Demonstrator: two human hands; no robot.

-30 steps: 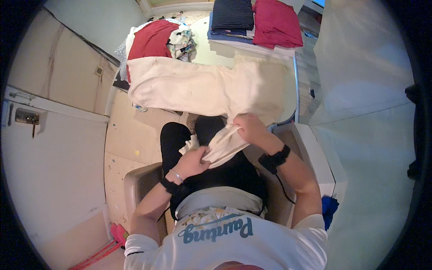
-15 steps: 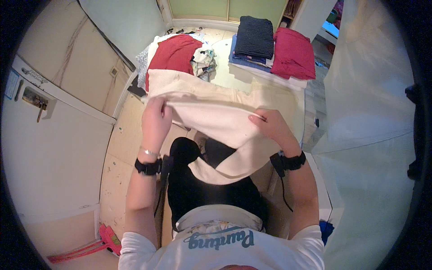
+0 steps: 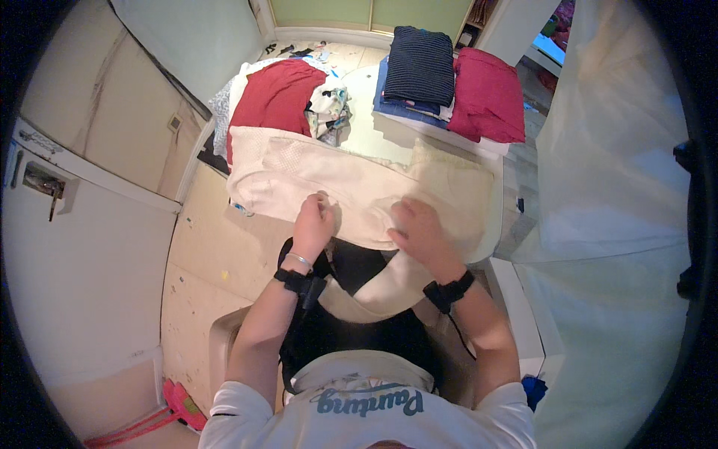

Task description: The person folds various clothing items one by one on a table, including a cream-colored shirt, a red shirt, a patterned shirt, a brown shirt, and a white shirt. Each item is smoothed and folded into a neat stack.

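Note:
A cream knit garment (image 3: 292, 176) is spread across the low table in front of me, and one end of it hangs over the near edge onto my lap. My left hand (image 3: 314, 224) is at the garment's near middle, fingers curled in a pinch with a small bit of the knit at the tips. On the same cloth, further right, rests my right hand (image 3: 419, 228). Its thumb stands apart from its fingers beside a small rumpled fold. The undersides of both hands are hidden.
A red garment (image 3: 273, 97) tops a loose clothes heap at the table's far left. Behind on the right are a folded dark striped garment (image 3: 420, 67) on a stack and a folded crimson garment (image 3: 488, 93). A white door (image 3: 90, 254) stands left; translucent sheeting (image 3: 613, 172) hangs right.
Both hands have come closer together and lower. The garment's raised near edge, held up between them before, now lies down on the table. My right hand has loosened from that edge.

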